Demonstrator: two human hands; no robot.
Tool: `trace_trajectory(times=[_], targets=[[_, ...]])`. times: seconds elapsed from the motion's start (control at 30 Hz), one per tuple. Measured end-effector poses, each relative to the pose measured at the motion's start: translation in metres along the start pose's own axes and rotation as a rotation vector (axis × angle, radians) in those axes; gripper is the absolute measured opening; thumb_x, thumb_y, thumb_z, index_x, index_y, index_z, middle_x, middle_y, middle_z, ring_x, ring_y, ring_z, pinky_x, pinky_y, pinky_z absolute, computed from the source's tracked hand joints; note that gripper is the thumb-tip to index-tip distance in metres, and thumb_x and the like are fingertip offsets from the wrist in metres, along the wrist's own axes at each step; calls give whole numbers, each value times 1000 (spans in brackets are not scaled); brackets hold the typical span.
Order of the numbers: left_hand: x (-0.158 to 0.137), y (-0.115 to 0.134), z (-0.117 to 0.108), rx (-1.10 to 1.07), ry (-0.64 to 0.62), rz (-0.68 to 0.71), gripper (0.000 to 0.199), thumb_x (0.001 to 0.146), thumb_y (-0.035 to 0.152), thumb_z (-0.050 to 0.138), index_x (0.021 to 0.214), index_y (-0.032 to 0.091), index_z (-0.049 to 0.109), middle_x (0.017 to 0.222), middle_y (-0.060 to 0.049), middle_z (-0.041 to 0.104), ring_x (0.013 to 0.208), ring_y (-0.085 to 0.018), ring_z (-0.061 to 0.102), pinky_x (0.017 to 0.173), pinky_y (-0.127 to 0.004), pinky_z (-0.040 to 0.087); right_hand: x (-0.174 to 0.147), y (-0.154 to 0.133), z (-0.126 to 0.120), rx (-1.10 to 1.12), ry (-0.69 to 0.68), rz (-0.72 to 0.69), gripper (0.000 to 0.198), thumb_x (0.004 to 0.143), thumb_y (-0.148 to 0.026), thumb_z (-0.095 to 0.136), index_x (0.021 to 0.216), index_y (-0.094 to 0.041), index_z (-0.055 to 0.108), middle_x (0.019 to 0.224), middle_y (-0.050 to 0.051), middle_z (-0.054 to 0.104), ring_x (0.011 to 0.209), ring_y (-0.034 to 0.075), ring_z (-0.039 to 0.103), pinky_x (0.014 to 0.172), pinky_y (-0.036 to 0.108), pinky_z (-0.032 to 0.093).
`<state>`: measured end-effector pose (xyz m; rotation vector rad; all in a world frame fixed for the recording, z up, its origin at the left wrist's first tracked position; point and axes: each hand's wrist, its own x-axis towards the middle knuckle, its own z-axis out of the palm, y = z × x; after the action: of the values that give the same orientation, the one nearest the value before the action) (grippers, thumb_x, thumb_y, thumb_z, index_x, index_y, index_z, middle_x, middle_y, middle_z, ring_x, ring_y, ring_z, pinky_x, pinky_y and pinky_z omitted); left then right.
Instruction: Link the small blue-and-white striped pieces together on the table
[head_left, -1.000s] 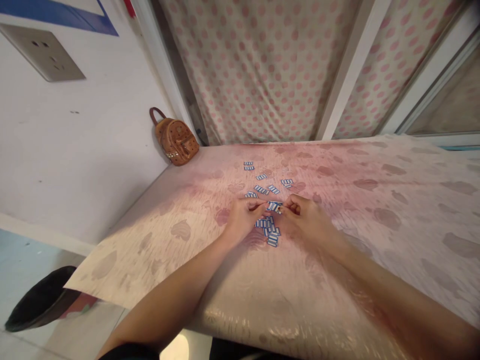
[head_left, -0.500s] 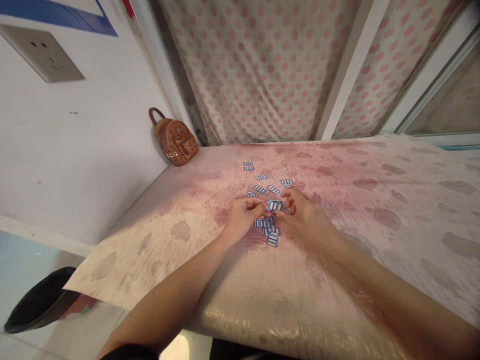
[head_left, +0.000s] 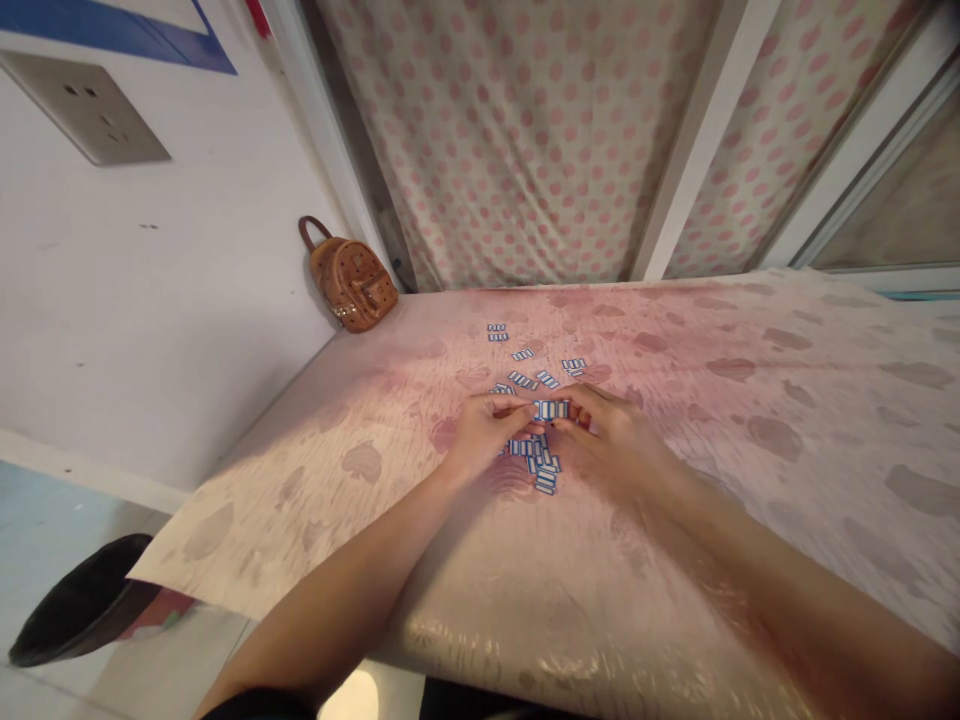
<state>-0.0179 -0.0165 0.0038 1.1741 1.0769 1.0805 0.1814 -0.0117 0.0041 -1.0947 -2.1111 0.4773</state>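
Between my two hands, just above the table, is a small blue-and-white striped piece (head_left: 552, 410), flat and card-like. My left hand (head_left: 489, 428) pinches its left end between thumb and fingers. At the right end, the thumb and fingers of my right hand (head_left: 600, 420) close on it too. Whether it is one piece or a stack I cannot tell. A loose pile of similar striped pieces (head_left: 541, 464) lies just below my hands, partly covered by my left fingers. Beyond my fingers, several more striped pieces (head_left: 523, 380) are scattered on the table.
A patterned cloth (head_left: 750, 430) covers the table. In the far left corner a small brown backpack (head_left: 352, 284) leans by the wall. Behind the table hangs a dotted curtain (head_left: 510, 140). A dark bin (head_left: 82, 600) stands on the floor at lower left.
My right fingers have come down and closed on the right end of the striped piece, which now sits straighter. My left hand has barely moved.
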Motion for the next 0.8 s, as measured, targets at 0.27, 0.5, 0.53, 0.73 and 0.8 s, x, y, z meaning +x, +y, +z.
trace_trajectory(times=[0.27, 0.5, 0.53, 0.73, 0.8], targets=[[-1, -1, 1, -2, 7, 16, 14, 88, 27, 72, 90, 13, 77, 86, -8, 79, 76, -16, 75, 73, -24, 60, 0, 0, 7, 330, 37, 230, 26, 90, -37, 56, 106, -20, 67, 71, -1, 61, 62, 17, 57, 61, 30, 45], [-1, -3, 1, 35, 5, 41, 17, 89, 30, 72, 93, 14, 78, 88, -8, 79, 81, -18, 75, 75, -27, 60, 2, -9, 6, 501, -12, 319, 28, 90, -41, 55, 75, -19, 63, 71, 3, 69, 57, 15, 61, 60, 28, 50], [-1, -4, 2, 37, 4, 40, 17, 89, 29, 72, 93, 14, 78, 88, -8, 78, 81, -18, 75, 75, -27, 60, 2, -11, 6, 503, -15, 328, 29, 90, -40, 54, 73, -19, 63, 70, 3, 69, 57, 15, 62, 60, 28, 50], [0, -9, 4, 57, 0, 58, 18, 88, 31, 72, 88, 14, 78, 84, -7, 77, 81, -18, 75, 75, -28, 60, 2, -16, 5, 505, -55, 380, 28, 87, -36, 54, 67, -18, 63, 67, 5, 70, 56, 16, 64, 59, 28, 51], [1, -11, 3, 48, 5, 70, 19, 87, 32, 73, 89, 13, 77, 84, -8, 77, 80, -18, 75, 74, -28, 60, 3, -16, 4, 506, -51, 384, 29, 86, -37, 54, 67, -18, 63, 65, 5, 69, 55, 16, 63, 58, 28, 50]])
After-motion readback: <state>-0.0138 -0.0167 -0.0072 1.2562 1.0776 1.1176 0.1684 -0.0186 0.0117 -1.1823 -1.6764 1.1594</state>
